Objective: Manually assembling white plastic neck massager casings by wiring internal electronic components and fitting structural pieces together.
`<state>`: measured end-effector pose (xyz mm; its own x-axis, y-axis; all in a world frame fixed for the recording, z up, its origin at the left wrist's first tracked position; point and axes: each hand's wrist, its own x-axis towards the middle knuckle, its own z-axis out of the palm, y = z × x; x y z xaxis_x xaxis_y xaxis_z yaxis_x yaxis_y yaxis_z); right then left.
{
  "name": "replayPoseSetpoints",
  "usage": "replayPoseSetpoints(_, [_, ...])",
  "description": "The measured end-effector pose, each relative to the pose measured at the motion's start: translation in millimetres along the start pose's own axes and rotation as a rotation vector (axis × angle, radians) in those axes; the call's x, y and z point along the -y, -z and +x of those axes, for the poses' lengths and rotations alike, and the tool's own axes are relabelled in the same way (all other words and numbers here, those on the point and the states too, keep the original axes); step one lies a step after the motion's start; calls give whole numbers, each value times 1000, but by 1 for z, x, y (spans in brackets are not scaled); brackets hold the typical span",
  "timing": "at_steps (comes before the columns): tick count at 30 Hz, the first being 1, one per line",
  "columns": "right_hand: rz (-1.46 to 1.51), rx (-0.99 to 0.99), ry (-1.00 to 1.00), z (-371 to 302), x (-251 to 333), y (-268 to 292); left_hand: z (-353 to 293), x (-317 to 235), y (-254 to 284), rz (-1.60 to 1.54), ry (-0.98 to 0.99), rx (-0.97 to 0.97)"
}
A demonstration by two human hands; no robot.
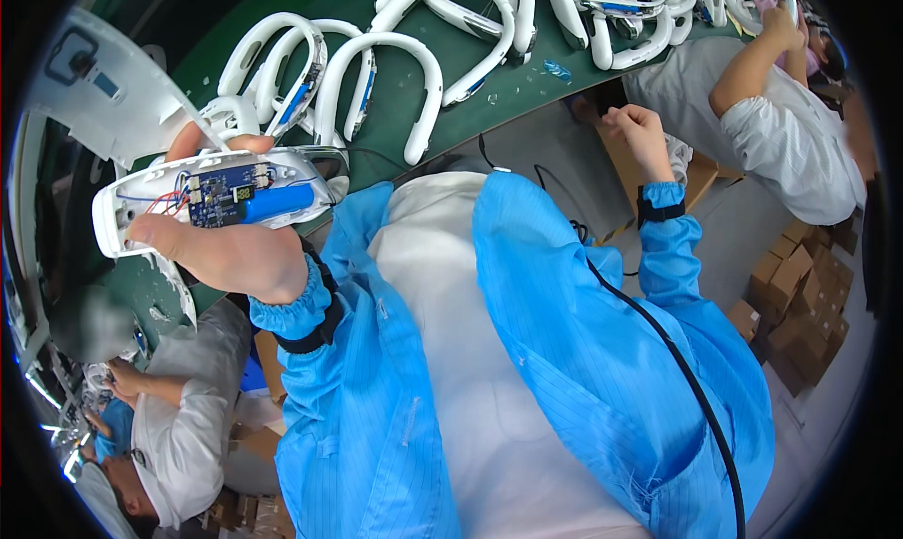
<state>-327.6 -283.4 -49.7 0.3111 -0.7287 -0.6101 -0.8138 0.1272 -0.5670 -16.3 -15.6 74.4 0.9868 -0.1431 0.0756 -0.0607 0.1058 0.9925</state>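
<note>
My left hand [230, 255] grips an opened white plastic device housing [113, 221] above the table's left side, thumb across its near edge and fingertips over its far edge. Inside the housing lie a blue circuit board [214, 189] with a small lit display, thin red wires and a blue cylindrical battery [279, 202]. Right behind it stands a large white cover [132, 106]; whether the two are joined I cannot tell. Off to the right, my right hand [641, 136] is raised beyond the table edge, its fingers loosely curled in, with nothing visible in them.
On the green table [499, 116] lie several white curved frames [381, 45] with blue parts inside and a scrap of blue film [557, 71]. People in white work at right [781, 134] and lower left [188, 426]. Cardboard boxes [804, 323] stand on the floor. A black cable [691, 379] crosses my blue jacket.
</note>
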Motion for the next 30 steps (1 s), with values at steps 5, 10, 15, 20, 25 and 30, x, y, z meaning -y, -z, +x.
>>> replayPoseSetpoints(5, [-53, -137, 491, 24, -46, -8, -4, 1, -6, -178, 140, 34])
replayPoseSetpoints(10, [-259, -167, 536, 28, -43, -14, -4, -2, -10, -170, 206, 140])
replayPoseSetpoints(15, [-102, 80, 310, 39, -15, -18, 0, -10, -9, -231, 335, 157])
replayPoseSetpoints(20, [-91, 268, 327, 42, 26, -25, -1, -12, -6, -271, 392, 152])
replayPoseSetpoints(25, [121, 188, 403, 15, 87, -20, 2, -13, -13, -287, 435, 229])
replayPoseSetpoints(30, [437, 587, 804, -20, 188, -69, -6, -12, -19, -312, 478, 256])
